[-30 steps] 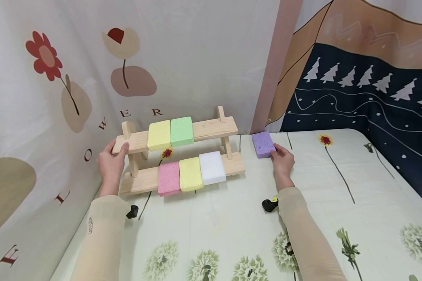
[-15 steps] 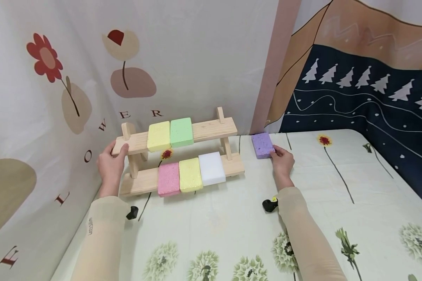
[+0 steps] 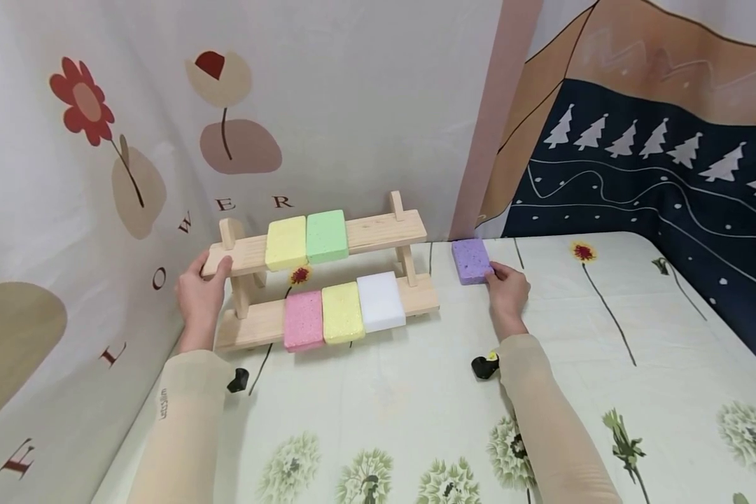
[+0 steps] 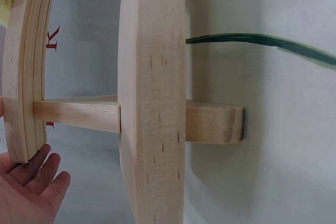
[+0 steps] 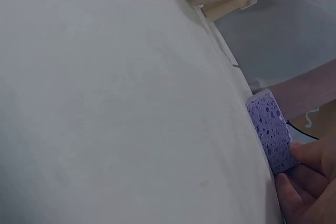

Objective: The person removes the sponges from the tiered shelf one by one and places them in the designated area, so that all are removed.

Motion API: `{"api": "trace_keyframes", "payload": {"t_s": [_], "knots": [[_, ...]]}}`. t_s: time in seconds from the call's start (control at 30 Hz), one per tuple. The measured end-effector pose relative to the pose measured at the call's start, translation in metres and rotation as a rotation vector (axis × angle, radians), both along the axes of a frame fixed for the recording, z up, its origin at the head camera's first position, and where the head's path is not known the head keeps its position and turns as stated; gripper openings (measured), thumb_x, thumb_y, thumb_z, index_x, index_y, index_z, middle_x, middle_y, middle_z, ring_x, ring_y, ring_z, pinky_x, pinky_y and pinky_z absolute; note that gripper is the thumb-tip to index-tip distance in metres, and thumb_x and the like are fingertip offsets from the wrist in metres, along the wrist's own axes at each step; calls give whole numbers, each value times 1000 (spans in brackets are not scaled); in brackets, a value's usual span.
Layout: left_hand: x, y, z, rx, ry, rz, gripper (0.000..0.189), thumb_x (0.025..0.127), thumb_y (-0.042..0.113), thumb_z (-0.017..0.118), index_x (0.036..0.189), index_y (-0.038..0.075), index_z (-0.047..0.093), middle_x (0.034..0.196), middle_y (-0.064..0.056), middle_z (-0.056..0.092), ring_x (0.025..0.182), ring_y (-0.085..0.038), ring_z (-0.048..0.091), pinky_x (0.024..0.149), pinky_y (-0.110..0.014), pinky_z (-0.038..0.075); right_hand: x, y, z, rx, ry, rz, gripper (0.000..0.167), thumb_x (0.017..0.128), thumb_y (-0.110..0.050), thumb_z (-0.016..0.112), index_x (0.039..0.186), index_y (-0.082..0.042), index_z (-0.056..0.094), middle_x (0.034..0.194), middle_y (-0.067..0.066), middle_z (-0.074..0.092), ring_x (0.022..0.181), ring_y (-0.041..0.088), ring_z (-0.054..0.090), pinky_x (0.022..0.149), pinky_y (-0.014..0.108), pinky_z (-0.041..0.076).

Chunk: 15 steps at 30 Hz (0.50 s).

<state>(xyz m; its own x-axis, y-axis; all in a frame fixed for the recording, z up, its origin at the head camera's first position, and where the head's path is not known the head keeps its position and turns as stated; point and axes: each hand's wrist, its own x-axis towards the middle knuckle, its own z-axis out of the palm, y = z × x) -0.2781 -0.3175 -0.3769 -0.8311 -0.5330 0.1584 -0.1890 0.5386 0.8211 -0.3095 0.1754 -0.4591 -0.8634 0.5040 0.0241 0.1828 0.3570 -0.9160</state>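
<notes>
A two-tier wooden shelf (image 3: 384, 229) stands near the back wall. My left hand (image 3: 200, 299) grips the left end of its upper board, thumb on top and fingers under the edge, as the left wrist view shows. On the upper board lie a yellow sponge (image 3: 286, 243) and a green sponge (image 3: 327, 236). Along the lower board sit a pink sponge (image 3: 304, 320), another yellow sponge (image 3: 343, 313) and a white sponge (image 3: 381, 301). Right of the shelf, my right hand (image 3: 508, 294) pinches the near right corner of a purple sponge (image 3: 471, 261), which lies on the table.
A pale flower-print cloth (image 3: 378, 406) covers the table. Hanging fabric walls (image 3: 365, 105) close off the back and left, and a dark tree-print cloth (image 3: 636, 175) the right. A small black device (image 3: 484, 367) sits at the right wrist, another (image 3: 238, 380) at the left.
</notes>
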Motion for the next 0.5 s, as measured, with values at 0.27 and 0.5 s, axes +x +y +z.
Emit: {"api": "trace_keyframes", "payload": {"t_s": [0.27,0.5], "knots": [[-1,0,0,-11,6,-4,68,96,53,55,152,16,42,154,-9,46,142,-28,46,118,-44,38,0,0,2,14,-20,5,32,99,-13,60,129,-6,67,128,16,68,123,30,63,107,44,47],[0,-1,0,-15,0,-2,68,97,52,55,152,16,42,154,-10,46,143,-29,45,118,-45,37,2,1,3,-15,-29,24,34,100,-14,59,132,-5,64,132,16,66,126,30,60,108,43,46]]}}
